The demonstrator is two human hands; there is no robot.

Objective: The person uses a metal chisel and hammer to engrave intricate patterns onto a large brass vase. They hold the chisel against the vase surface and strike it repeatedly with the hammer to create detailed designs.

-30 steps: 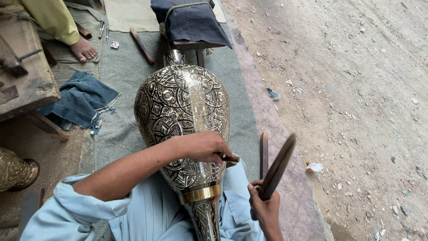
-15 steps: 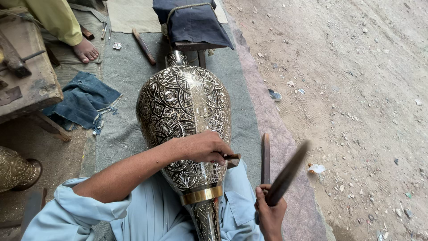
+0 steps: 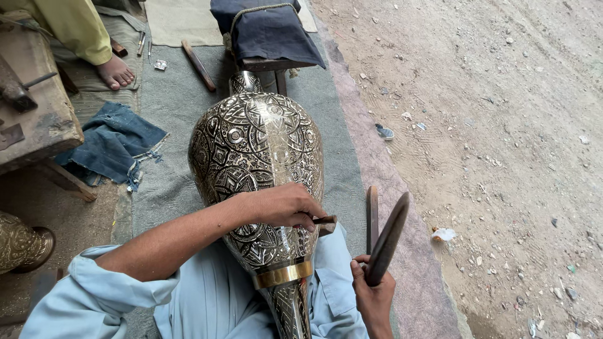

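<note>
In the head view, a person in a pale blue garment is sitting on the ground with a large engraved metal vase [image 3: 257,157] lying across the lap, its neck pointing toward twelve o'clock onto a dark padded stool [image 3: 267,34] and its banded foot toward six o'clock. The left hand [image 3: 282,207] is resting on the vase's lower belly, fingers clenched around a small chisel [image 3: 323,221] whose tip is pressing on the metal at about four o'clock of the body. The right hand [image 3: 370,295] is gripping the handle of a dark wooden mallet [image 3: 388,238], which is standing raised at five o'clock, apart from the chisel. A thin dark bar [image 3: 372,216] is lying on the grey mat [image 3: 169,182] just beside the mallet. By the look of it, the engraving stroke is in hand; the coming blow calls for the mallet meeting the chisel's butt squarely while the left hand is keeping the tip from skidding over the curved surface
</note>
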